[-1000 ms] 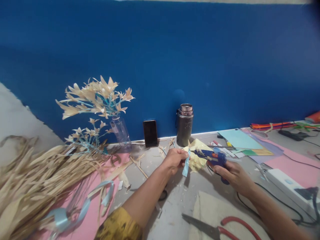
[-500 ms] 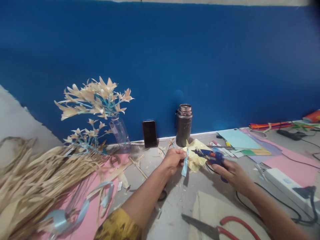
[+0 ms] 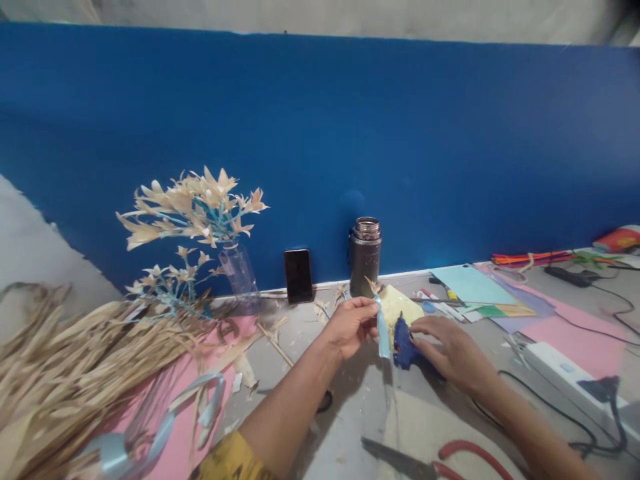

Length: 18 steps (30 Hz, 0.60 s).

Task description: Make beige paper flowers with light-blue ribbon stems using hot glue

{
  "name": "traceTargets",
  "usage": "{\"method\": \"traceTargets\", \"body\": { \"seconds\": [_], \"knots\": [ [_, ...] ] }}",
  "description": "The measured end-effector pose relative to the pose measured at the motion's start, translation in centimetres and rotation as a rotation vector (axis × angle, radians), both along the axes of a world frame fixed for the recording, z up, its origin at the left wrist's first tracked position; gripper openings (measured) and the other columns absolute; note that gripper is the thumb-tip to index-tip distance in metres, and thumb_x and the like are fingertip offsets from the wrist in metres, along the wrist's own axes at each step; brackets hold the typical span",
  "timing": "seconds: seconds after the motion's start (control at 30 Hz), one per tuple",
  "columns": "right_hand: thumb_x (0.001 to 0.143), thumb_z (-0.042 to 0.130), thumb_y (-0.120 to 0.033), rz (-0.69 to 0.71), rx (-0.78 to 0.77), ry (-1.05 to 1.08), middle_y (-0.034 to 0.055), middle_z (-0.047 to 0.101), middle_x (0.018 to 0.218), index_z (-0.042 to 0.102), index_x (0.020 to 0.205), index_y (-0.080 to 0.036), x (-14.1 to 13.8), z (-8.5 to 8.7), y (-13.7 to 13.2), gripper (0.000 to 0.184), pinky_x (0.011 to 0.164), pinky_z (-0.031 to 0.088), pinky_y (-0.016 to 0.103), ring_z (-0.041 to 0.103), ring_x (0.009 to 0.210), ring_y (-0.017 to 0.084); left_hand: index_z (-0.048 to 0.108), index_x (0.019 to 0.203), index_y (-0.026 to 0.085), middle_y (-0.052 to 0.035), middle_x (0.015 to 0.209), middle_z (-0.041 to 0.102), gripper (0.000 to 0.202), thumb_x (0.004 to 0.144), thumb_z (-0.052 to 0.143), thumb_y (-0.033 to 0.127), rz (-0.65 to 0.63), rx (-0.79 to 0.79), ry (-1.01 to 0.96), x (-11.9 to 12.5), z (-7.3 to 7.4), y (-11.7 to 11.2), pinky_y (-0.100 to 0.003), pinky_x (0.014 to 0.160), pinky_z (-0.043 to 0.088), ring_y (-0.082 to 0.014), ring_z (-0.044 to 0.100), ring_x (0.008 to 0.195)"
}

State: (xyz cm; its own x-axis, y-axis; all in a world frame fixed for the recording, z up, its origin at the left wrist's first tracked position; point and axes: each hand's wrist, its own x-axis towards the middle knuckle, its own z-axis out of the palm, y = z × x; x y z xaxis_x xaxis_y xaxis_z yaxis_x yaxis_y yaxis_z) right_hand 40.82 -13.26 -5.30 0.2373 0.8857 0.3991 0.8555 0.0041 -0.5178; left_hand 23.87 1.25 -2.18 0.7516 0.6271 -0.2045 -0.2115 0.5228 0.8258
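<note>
Well, 2 hands (image 3: pixel 351 328) (image 3: pixel 453 350), blue ribbon (image 3: pixel 383 337) pinched, glue gun (image 3: pixel 403 347)

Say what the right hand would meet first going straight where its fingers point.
Probably the blue glue gun, just ahead of the right hand; depth makes actual contact hard to judge.

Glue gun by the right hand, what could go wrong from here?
If hot, the glue gun might burn the left hand, which holds a light-blue strip close to the nozzle. The nozzle overlaps the yellow paper in view, so a drip might land there. Behind them, the metal flask stands open; a knock could spill anything inside.
</note>
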Motion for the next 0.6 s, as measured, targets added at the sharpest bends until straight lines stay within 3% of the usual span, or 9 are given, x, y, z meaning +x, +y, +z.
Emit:
{"method": "traceTargets", "body": {
  "seconds": [0.13,0.23,0.4,0.6],
  "knots": [
    [0.088,0.052,-0.043,-0.059,-0.026,0.339,0.0032,0.070,0.073,0.070,0.074,-0.021,-3.0,3.6,0.5,0.032,0.065,0.045,0.030,0.061,0.069,0.020,0.060,0.075,0.014,0.0013,0.061,0.058,0.035,0.057,0.088,0.027,-0.016,0.048,-0.029,-0.3,1.5,-1.1,-0.019,0.045,0.037,-0.0076,0.052,0.051],
    [0.083,0.060,-0.048,-0.095,-0.022,0.658,0.0011,0.062,0.062,0.070,0.071,-0.019,-4.5,5.4,1.4,0.033,0.053,0.038,0.026,0.052,0.056,0.015,0.062,0.073,0.014,0.0005,0.060,0.060,0.038,0.053,0.089,0.032,0.018,0.136,-0.010,-0.4,2.2,-2.0,-0.020,0.047,0.037,-0.0083,0.053,0.052],
    [0.073,0.072,-0.049,-0.028,0.082,1.055,-0.0044,0.048,0.054,0.066,0.071,-0.017,-5.7,5.1,2.8,0.033,0.046,0.026,0.022,0.038,0.050,0.009,0.062,0.071,0.014,0.0023,0.058,0.057,0.033,0.055,0.085,0.030,0.136,0.274,0.029,-0.2,2.2,-2.7,-0.021,0.049,0.038,-0.0077,0.050,0.050],
    [0.070,0.076,-0.047,-0.066,0.192,1.107,-0.0073,0.040,0.050,0.058,0.061,-0.018,-6.5,4.3,3.2,0.036,0.044,0.022,0.021,0.031,0.047,0.008,0.058,0.070,0.016,0.0028,0.060,0.056,0.032,0.060,0.081,0.036,0.128,0.351,0.075,0.0,1.8,-3.2,-0.021,0.050,0.039,-0.0086,0.051,0.053]
  ]
}}
